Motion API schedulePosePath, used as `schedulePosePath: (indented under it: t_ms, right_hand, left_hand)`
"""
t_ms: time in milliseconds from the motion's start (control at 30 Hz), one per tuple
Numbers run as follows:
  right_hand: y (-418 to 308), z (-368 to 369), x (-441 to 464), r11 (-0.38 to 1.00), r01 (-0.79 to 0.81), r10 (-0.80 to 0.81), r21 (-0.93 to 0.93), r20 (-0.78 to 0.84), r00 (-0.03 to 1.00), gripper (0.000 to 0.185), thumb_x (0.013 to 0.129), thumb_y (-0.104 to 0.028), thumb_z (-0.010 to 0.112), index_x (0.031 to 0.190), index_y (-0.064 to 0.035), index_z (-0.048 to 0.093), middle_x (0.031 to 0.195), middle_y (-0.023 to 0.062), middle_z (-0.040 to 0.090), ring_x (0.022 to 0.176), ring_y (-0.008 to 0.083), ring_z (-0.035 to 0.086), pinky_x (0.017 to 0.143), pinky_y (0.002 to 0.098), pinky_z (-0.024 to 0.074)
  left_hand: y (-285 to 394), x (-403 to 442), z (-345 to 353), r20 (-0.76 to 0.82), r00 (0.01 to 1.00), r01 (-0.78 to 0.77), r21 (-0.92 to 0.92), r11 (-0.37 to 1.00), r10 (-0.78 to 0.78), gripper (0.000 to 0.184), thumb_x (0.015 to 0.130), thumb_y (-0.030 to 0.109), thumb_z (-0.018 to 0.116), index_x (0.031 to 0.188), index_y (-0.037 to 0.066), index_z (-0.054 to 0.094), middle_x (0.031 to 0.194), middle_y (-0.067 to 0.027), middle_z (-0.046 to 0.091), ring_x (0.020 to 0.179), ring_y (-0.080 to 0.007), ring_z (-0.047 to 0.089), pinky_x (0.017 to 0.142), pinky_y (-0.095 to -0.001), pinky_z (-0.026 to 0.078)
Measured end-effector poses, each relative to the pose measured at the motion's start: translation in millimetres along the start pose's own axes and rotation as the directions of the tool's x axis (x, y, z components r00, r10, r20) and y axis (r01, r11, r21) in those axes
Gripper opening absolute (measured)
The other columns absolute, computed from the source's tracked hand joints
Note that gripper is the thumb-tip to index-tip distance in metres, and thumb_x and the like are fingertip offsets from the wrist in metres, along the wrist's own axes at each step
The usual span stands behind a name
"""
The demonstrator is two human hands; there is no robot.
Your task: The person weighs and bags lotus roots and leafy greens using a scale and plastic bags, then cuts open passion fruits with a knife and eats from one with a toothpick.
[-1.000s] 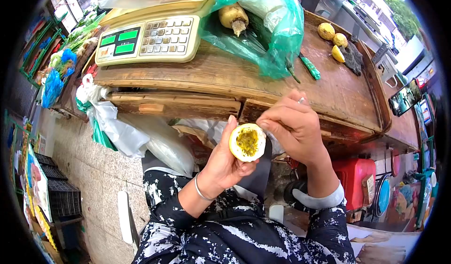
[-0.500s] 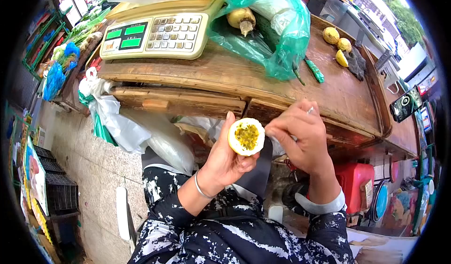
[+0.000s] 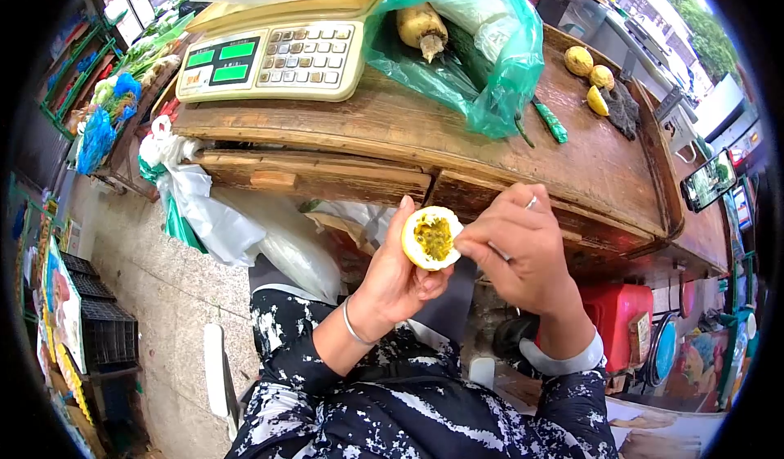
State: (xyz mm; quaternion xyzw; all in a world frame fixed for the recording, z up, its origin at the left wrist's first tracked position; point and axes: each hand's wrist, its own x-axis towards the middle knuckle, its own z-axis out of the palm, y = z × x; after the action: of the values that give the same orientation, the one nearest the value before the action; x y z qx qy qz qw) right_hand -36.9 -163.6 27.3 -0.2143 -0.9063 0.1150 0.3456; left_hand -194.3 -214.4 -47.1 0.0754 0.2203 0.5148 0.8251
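Note:
My left hand (image 3: 394,267) holds a halved passion fruit (image 3: 430,238), its cut face turned up toward me. Yellow-green pulp with dark seeds shows inside the thick whitish rind. At the fruit's right rim are the pinched fingertips of my right hand (image 3: 523,251). A thin silvery utensil handle (image 3: 500,252) shows between those fingers; its working end is hidden, so I cannot tell its kind.
A wooden desk (image 3: 327,124) bears a weighing scale (image 3: 269,63), a green plastic bag (image 3: 510,91) with a root vegetable (image 3: 422,30), and several yellow fruit pieces (image 3: 600,77). White bags (image 3: 184,185) hang at left. A phone (image 3: 709,181) stands right.
My right hand has moved slightly left and down, bringing its fingertips against the fruit's rim. The fruit is tilted a little, and its pulp looks more hollowed. The phone's screen picture has changed.

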Motion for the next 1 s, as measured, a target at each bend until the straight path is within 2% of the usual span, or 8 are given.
schedulePosePath:
  t_ms: [133, 200, 333, 433, 567, 667, 833, 1000]
  right_hand:
    - [1.5, 12.9, 12.3, 0.998, 0.024, -0.021, 0.057, -0.047, 0.999, 0.006, 0.069, -0.011, 0.069, 0.075, -0.0116, 0.067, 0.071, -0.0001, 0.061, 0.074, 0.0185, 0.053, 0.070, 0.0329, 0.0320]
    - [11.0, 12.6, 13.5, 0.997, 0.036, -0.033, 0.063, -0.056, 0.998, 0.006, 0.070, -0.011, 0.069, 0.075, -0.0122, 0.067, 0.072, -0.0002, 0.061, 0.073, 0.0185, 0.053, 0.069, 0.0332, 0.0314]
    - [8.4, 4.9, 5.5, 1.000, -0.005, 0.004, -0.027, -0.011, 1.000, 0.005, 0.070, -0.011, 0.069, 0.075, -0.0113, 0.066, 0.072, -0.0001, 0.061, 0.073, 0.0183, 0.053, 0.069, 0.0327, 0.0313]
    - [-2.9, 11.4, 5.6, 0.995, 0.052, -0.050, 0.082, -0.026, 0.998, 0.007, 0.069, -0.010, 0.070, 0.075, -0.0108, 0.066, 0.072, 0.0001, 0.060, 0.072, 0.0183, 0.054, 0.070, 0.0320, 0.0325]
    - [7.9, 15.3, 17.5, 0.998, 0.069, -0.067, 0.011, -0.092, 0.993, 0.007, 0.069, -0.010, 0.070, 0.075, -0.0111, 0.066, 0.072, 0.0001, 0.061, 0.072, 0.0187, 0.054, 0.070, 0.0319, 0.0327]
    - [10.3, 8.9, 11.6, 0.999, 0.021, -0.023, -0.036, -0.058, 0.998, 0.007, 0.068, -0.010, 0.070, 0.075, -0.0113, 0.066, 0.072, -0.0001, 0.061, 0.072, 0.0186, 0.054, 0.069, 0.0317, 0.0327]
    - [-3.0, 13.7, 7.4, 0.994, 0.057, -0.052, 0.088, -0.060, 0.997, 0.007, 0.068, -0.010, 0.071, 0.073, -0.0109, 0.066, 0.071, 0.0011, 0.060, 0.069, 0.0185, 0.052, 0.068, 0.0314, 0.0325]
    - [8.8, 9.1, 10.6, 1.000, -0.005, 0.004, -0.015, -0.104, 0.995, 0.007, 0.068, -0.009, 0.071, 0.072, -0.0095, 0.065, 0.068, 0.0011, 0.060, 0.069, 0.0183, 0.052, 0.068, 0.0313, 0.0324]
  left_hand:
    - [-5.5, 1.6, -1.3, 0.019, 0.999, 0.050, -0.005, 0.999, -0.050, 0.058, 0.089, 0.063, 0.033, 0.086, 0.011, 0.057, 0.058, -0.0084, 0.054, 0.038, -0.0120, 0.042, 0.033, -0.0206, 0.029]
    - [-3.4, 0.8, 0.2, -0.025, 0.998, 0.051, 0.010, 0.999, -0.051, 0.064, 0.088, 0.065, 0.030, 0.082, 0.008, 0.058, 0.057, -0.0113, 0.054, 0.036, -0.0132, 0.040, 0.033, -0.0201, 0.028]
    - [1.3, -3.1, -0.9, -0.007, 1.000, 0.000, 0.004, 1.000, 0.000, 0.063, 0.089, 0.065, 0.030, 0.082, 0.008, 0.058, 0.058, -0.0110, 0.055, 0.037, -0.0133, 0.041, 0.032, -0.0203, 0.028]
    - [-1.2, -2.0, 1.9, -0.016, 1.000, 0.008, -0.002, 1.000, -0.008, 0.058, 0.089, 0.063, 0.033, 0.082, 0.010, 0.055, 0.057, -0.0079, 0.053, 0.036, -0.0119, 0.042, 0.033, -0.0208, 0.030]
    - [-3.0, -1.0, -0.2, -0.050, 0.998, 0.032, 0.045, 0.998, -0.029, 0.063, 0.088, 0.065, 0.032, 0.082, 0.008, 0.057, 0.058, -0.0118, 0.054, 0.036, -0.0127, 0.041, 0.032, -0.0207, 0.029]
    - [-0.9, -2.4, -2.9, -0.017, 1.000, 0.016, 0.027, 1.000, -0.016, 0.063, 0.088, 0.064, 0.032, 0.081, 0.008, 0.058, 0.057, -0.0120, 0.054, 0.036, -0.0127, 0.041, 0.032, -0.0205, 0.028]
    - [-2.3, -1.3, -0.3, -0.047, 0.999, 0.015, 0.001, 1.000, -0.015, 0.063, 0.089, 0.064, 0.031, 0.081, 0.007, 0.057, 0.057, -0.0117, 0.054, 0.035, -0.0127, 0.040, 0.031, -0.0204, 0.028]
    - [0.7, -3.1, -1.8, -0.009, 1.000, -0.015, 0.040, 0.999, 0.015, 0.063, 0.089, 0.064, 0.030, 0.084, 0.008, 0.057, 0.056, -0.0102, 0.053, 0.036, -0.0126, 0.040, 0.032, -0.0200, 0.028]
